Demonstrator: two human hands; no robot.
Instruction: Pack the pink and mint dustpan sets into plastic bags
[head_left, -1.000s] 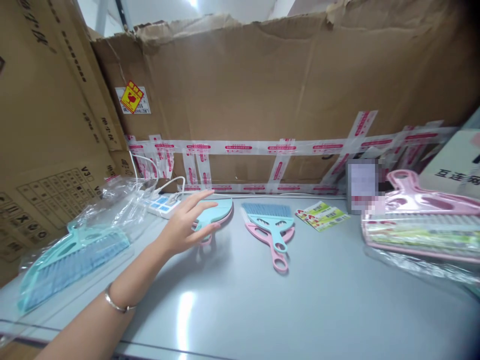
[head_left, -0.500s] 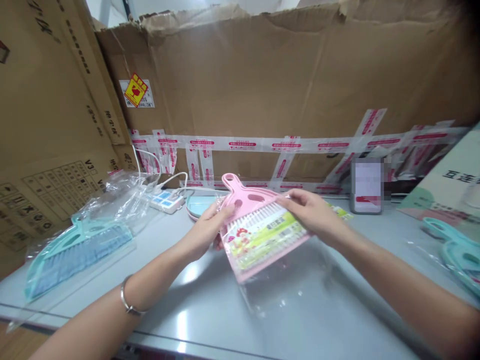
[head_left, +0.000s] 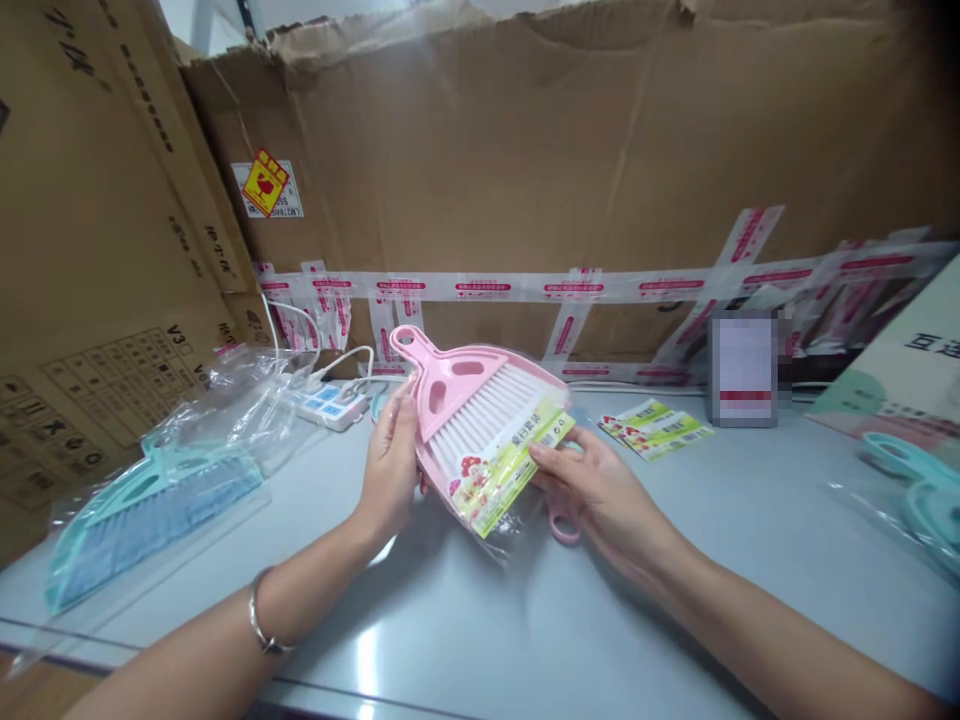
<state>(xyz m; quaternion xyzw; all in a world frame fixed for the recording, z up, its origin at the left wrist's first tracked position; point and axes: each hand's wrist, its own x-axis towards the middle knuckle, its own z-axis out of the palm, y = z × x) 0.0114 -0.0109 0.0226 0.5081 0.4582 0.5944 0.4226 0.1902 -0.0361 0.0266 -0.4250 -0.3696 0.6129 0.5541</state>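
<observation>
Above the middle of the table I hold a pink dustpan and brush set (head_left: 457,385), tilted with its handle loop at the upper left. A green-yellow label card (head_left: 510,465) lies across the white bristles. Clear plastic film hangs at the lower edge. My left hand (head_left: 394,450) is closed on the pan's left side, thumb in front. With thumb and fingers, my right hand (head_left: 581,475) grips the lower right corner at the card. Below that hand a pink loop (head_left: 564,525) shows; what it belongs to is partly hidden.
Label cards (head_left: 656,428) lie at the back right, near a phone (head_left: 744,370). On the left, a turquoise dustpan and brush (head_left: 154,510) lies in plastic beside a power strip (head_left: 330,405). Another turquoise set (head_left: 930,500) is at the right edge. Large cardboard boxes (head_left: 487,150) stand behind.
The pink set has turned clockwise as seen and shifted slightly left. My right hand has moved from its upper right edge to the lower right corner. The cards behind and pink loop now show.
</observation>
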